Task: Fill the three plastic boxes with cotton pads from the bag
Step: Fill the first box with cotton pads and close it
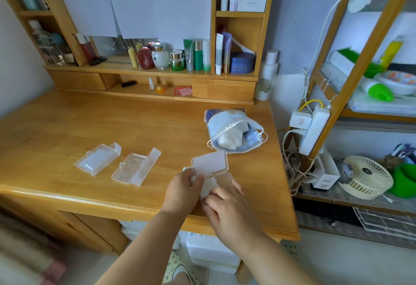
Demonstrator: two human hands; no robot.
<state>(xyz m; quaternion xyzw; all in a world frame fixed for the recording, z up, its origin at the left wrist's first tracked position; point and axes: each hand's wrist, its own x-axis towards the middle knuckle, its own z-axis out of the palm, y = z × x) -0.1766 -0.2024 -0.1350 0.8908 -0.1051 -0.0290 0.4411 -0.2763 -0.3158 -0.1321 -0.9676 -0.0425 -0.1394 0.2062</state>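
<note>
The left hand (pixel 184 186) is gripping the near box (pixel 216 172) by its left edge, fingers curled around the rim, while its clear lid is standing open. The right hand (pixel 225 203) is pinching and pressing white cotton pads (pixel 208 186) into that box. The bag (pixel 234 130) of pads is lying open just behind the box, on the desk (pixel 90 116). Two more boxes (pixel 98 159) (pixel 136 167) are lying open, well to the left of it.
</note>
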